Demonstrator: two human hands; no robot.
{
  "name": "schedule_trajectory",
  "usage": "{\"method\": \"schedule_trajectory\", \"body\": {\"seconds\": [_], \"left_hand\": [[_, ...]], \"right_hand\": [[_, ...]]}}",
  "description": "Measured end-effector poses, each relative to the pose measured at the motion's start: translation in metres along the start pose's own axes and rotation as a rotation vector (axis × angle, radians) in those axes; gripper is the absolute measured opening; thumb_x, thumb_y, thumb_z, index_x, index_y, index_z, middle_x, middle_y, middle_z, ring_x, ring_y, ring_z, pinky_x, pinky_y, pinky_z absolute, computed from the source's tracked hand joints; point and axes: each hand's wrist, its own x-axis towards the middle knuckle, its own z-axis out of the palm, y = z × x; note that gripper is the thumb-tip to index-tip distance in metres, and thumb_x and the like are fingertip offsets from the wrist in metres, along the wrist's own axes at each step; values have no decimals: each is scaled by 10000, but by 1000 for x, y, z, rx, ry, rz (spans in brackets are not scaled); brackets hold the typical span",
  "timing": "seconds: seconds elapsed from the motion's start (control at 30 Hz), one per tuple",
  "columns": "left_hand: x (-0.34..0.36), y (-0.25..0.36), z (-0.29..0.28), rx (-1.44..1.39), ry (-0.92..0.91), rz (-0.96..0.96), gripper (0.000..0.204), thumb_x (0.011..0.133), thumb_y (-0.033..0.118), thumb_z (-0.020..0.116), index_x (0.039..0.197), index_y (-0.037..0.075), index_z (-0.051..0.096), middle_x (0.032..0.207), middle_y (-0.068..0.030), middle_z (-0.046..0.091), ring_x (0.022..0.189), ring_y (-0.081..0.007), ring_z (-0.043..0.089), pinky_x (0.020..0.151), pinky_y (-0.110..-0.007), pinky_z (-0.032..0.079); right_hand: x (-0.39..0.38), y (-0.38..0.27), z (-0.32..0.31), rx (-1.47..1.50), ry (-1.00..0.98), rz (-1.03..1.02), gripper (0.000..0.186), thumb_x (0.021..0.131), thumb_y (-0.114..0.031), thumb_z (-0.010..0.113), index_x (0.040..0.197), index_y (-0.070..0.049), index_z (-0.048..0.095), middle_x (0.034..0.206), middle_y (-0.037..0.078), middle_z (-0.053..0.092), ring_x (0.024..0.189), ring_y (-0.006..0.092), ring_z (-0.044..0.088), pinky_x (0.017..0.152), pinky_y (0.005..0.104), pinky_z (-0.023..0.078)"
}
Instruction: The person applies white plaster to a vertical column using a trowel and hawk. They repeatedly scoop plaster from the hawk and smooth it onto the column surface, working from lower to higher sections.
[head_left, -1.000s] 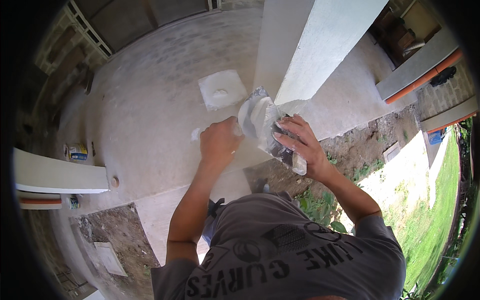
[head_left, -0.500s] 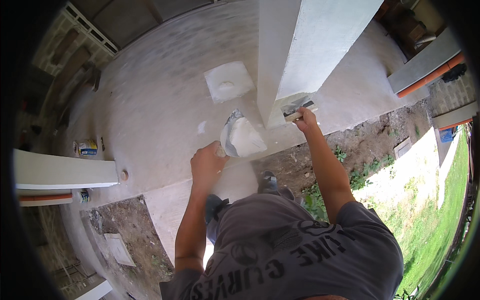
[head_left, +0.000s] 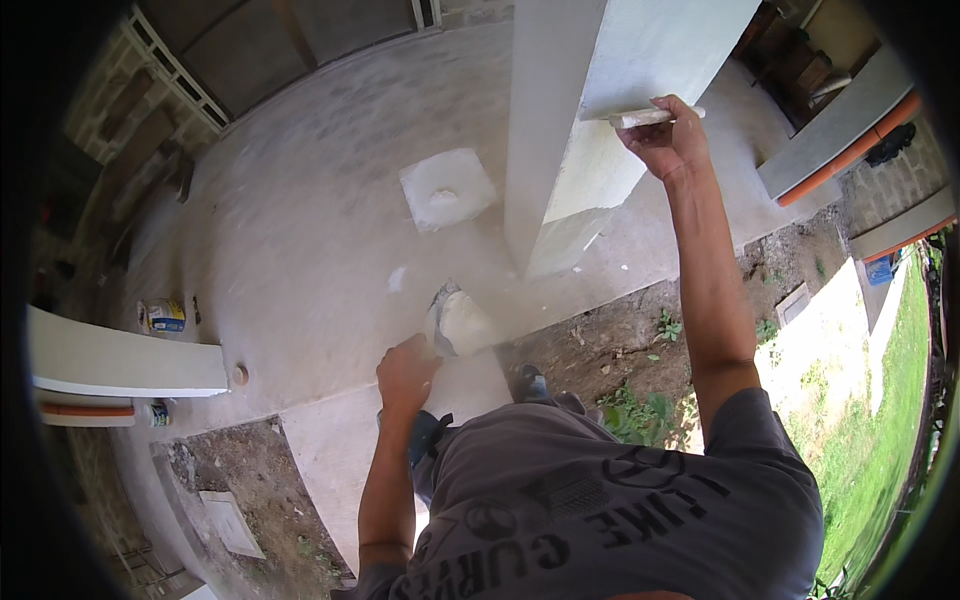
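Observation:
My left hand (head_left: 405, 372) is closed on the handle of a trowel (head_left: 441, 298), held low over the concrete slab. White plaster (head_left: 468, 324) covers most of its blade. My right hand (head_left: 678, 145) grips a flat plastering trowel (head_left: 640, 118) by its pale handle. That tool is up against the bright face of the white square column (head_left: 556, 130), and its blade shows only as a thin edge. Toward the column's foot, a greyer band (head_left: 572, 232) lies below the whiter coat.
A white square sheet (head_left: 418, 180) with a small plaster lump lies left of the column. A labelled tub (head_left: 163, 317) stands at the left near a white beam (head_left: 120, 350). Bare soil with plants (head_left: 640, 415) borders the slab; grass (head_left: 860, 480) lies at the right.
My right hand has moved the plastering trowel from near the column's foot higher up its face. My left hand and the loaded trowel have shifted slightly lower in view.

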Motion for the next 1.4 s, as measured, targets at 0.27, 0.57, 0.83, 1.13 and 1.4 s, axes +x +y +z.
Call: {"method": "schedule_trajectory", "body": {"seconds": [0.27, 0.57, 0.83, 1.13, 1.4], "left_hand": [[46, 70, -12, -53, 42, 184, 357, 855, 277, 874, 1103, 42, 769, 967, -228, 782, 948, -474, 740, 828, -529, 579], [55, 109, -58, -16, 10, 238, 353, 862, 263, 819, 1155, 72, 770, 966, -194, 800, 971, -423, 767, 878, -523, 586], [55, 112, -91, 23, 121, 293, 296, 880, 255, 858, 1098, 69, 780, 916, -190, 785, 898, -430, 749, 821, -496, 580], [65, 118, -107, 228, 96, 388, 241, 888, 228, 827, 1065, 74, 770, 915, -194, 790, 907, -433, 754, 825, -517, 575], [84, 81, -91, 185, 143, 174, 294, 918, 281, 799, 1138, 90, 758, 979, -190, 803, 991, -422, 767, 867, -520, 580]], "right_hand": [[-121, -35, 32, -370, -502, -628, 231, 1031, 14, 684, 1244, 92, 639, 1171, 139, 726, 1081, 253, 725, 1058, 446, 590], [-181, 100, -100, -1529, -997, -1160, 680, 871, -17, 828, 1523, -129, 670, 1621, 101, 591, 1508, 388, 535, 1286, 609, 352], [-160, 67, -123, -1640, -671, -1050, 646, 901, 7, 781, 1524, -131, 679, 1545, 109, 683, 1495, 351, 577, 1271, 581, 368], [-197, 82, -81, -1817, -751, -1179, 678, 815, 83, 713, 1472, -85, 710, 1521, 84, 715, 1469, 329, 615, 1237, 578, 366], [-144, 84, -106, -1690, -472, -1230, 756, 796, 135, 674, 1514, -102, 677, 1538, 77, 694, 1461, 319, 605, 1192, 533, 369]]}}
